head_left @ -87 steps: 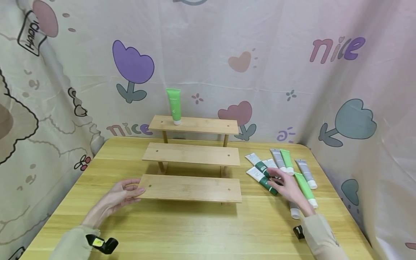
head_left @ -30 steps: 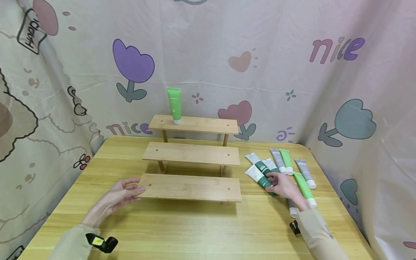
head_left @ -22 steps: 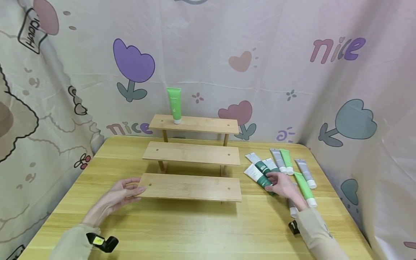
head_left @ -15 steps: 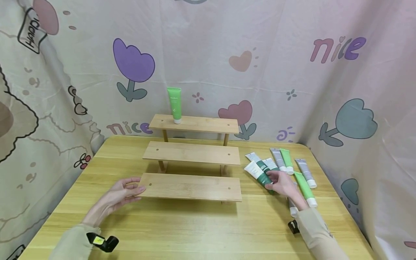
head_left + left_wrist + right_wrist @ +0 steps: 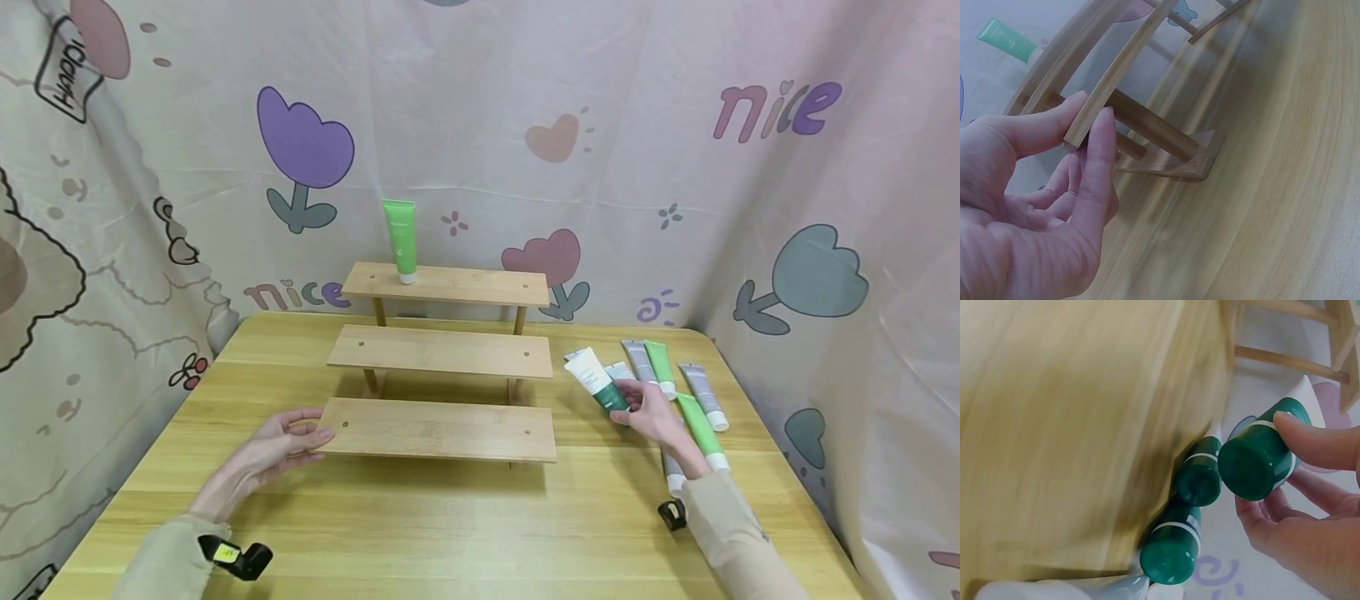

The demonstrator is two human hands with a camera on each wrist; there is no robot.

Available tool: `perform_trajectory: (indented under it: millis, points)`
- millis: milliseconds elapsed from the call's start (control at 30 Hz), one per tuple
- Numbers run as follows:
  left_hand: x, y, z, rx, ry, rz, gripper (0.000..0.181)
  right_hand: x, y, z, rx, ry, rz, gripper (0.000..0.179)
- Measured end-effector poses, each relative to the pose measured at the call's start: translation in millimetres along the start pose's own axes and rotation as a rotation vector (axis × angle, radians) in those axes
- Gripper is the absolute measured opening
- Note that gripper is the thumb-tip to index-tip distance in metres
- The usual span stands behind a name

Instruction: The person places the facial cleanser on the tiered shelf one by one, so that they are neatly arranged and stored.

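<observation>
My left hand (image 5: 281, 446) pinches the left end of the lowest board of a three-step wooden display rack (image 5: 442, 429), thumb on top and fingers beneath, as the left wrist view shows. My right hand (image 5: 651, 410) grips a white and dark green squeeze tube (image 5: 592, 375) near its green cap (image 5: 1247, 465), the white end tilted up and to the left. In the right wrist view two more green-capped tubes (image 5: 1172, 550) lie on the table below it. A bright green tube (image 5: 402, 242) stands cap down on the rack's top board, left of its middle.
Right of the rack, grey tubes (image 5: 703, 396) and light green tubes (image 5: 699, 429) lie loosely on the wooden table (image 5: 465, 533). A patterned curtain (image 5: 465, 125) hangs behind and at both sides.
My right hand has taken hold of the nearest white and green tube and raised its white end off the table, over the tube behind. The left hand keeps its hold on the rack.
</observation>
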State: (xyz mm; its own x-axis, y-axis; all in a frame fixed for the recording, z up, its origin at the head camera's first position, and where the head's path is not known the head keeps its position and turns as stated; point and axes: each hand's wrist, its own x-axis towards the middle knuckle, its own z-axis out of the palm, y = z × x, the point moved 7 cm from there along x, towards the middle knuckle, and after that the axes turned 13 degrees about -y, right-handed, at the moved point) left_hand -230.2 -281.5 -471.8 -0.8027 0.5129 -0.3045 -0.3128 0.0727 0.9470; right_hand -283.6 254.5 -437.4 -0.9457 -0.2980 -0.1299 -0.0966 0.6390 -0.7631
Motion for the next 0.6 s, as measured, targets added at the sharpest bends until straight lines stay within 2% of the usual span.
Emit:
perform_trajectory:
  millis: [367, 600]
  points:
    - [-0.2, 1.7, 0.3, 0.004, 0.002, -0.006, 0.082, 4.0, -17.7, -2.1, 0.123, -0.040, -0.007, 0.065]
    - [-0.4, 1.8, 0.9, -0.009, 0.001, -0.005, 0.083, 9.5, -38.0, -6.6, 0.149, -0.040, -0.026, 0.065]
